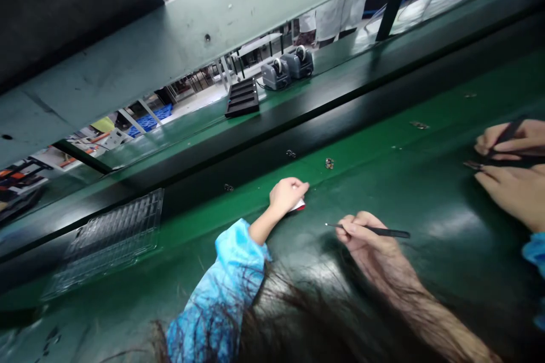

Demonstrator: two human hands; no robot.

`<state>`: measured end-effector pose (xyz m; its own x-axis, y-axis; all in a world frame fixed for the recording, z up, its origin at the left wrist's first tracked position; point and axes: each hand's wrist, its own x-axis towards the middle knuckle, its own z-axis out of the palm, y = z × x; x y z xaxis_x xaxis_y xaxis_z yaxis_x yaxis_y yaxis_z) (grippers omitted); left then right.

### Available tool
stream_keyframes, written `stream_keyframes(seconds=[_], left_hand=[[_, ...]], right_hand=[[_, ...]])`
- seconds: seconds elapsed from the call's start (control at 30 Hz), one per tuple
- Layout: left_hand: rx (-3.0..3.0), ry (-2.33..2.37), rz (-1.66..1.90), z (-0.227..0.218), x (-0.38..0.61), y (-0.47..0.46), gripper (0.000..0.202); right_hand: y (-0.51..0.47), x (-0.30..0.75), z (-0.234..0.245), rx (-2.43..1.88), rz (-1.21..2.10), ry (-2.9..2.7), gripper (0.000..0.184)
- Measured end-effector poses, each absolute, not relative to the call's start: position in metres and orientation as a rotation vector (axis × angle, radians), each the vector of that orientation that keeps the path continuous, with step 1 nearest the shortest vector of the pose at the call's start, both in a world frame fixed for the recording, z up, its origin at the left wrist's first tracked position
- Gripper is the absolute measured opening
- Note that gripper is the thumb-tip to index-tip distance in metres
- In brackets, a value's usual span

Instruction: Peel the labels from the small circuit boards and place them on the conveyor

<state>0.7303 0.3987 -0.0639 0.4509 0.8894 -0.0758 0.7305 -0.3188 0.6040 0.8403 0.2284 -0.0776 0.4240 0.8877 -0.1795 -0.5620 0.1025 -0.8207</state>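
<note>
My left hand [288, 195], at the end of a blue sleeve, is closed low over the green table, its thumb and fingers pressed together. Under its fingers shows the edge of a small white and red piece [300, 205], mostly hidden. To the right, my right hand [368, 232] pinches black tweezers [389, 232] that point left toward the left hand. A tiny pale speck sits at the tweezer tip, too small to name. Just beyond my left hand lies a small cluster of metallic parts [329, 163].
A co-worker's hands [511, 181] work at the right edge. Clear plastic trays [123, 227] lie at left. More small parts [419, 125] dot the green surface [366, 153]. A black compartment tray [242, 97] and two grey tape dispensers [276, 74] stand on the back ledge beneath a pale beam.
</note>
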Motion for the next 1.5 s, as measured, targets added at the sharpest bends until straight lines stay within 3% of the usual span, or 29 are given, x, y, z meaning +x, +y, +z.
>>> stream_keyframes(seconds=[0.1,0.23,0.47,0.63,0.83,0.93,1.1,1.17,1.3,1.5], left_hand=[[2.308,1.426,0.363,-0.064,0.792,0.419,0.028],[2.469,1.453,0.248,-0.070,0.838,0.432,0.045],[2.615,1.338,-0.002,-0.068,0.849,0.440,0.028],[2.733,1.068,-0.022,-0.044,0.791,0.421,0.035],[2.756,0.564,-0.294,-0.026,0.654,0.347,0.016],[2.690,0.492,-0.403,-0.022,0.598,0.306,0.019],[2.595,0.723,-0.311,-0.038,0.535,0.251,0.032],[2.541,1.021,-0.196,-0.050,0.519,0.231,0.026],[2.442,1.544,-0.210,-0.069,0.515,0.202,0.040],[2.547,1.268,-0.319,-0.069,0.543,0.207,0.048]], right_hand=[[0.232,0.858,-0.077,-0.994,1.070,-0.437,0.032],[0.234,0.873,-0.074,-0.995,0.983,-0.447,0.033],[0.231,0.876,-0.069,-1.031,0.996,-0.488,0.028],[0.233,0.878,-0.069,-1.001,0.966,-0.477,0.030],[0.224,0.862,-0.060,-0.951,1.012,-0.428,0.032],[0.215,0.846,-0.059,-0.948,1.074,-0.422,0.031],[0.197,0.811,-0.071,-1.012,1.208,-0.450,0.032],[0.187,0.795,-0.079,-1.054,1.266,-0.475,0.032],[0.172,0.775,-0.091,-1.133,1.326,-0.538,0.036],[0.172,0.775,-0.092,-1.193,1.303,-0.562,0.037]])
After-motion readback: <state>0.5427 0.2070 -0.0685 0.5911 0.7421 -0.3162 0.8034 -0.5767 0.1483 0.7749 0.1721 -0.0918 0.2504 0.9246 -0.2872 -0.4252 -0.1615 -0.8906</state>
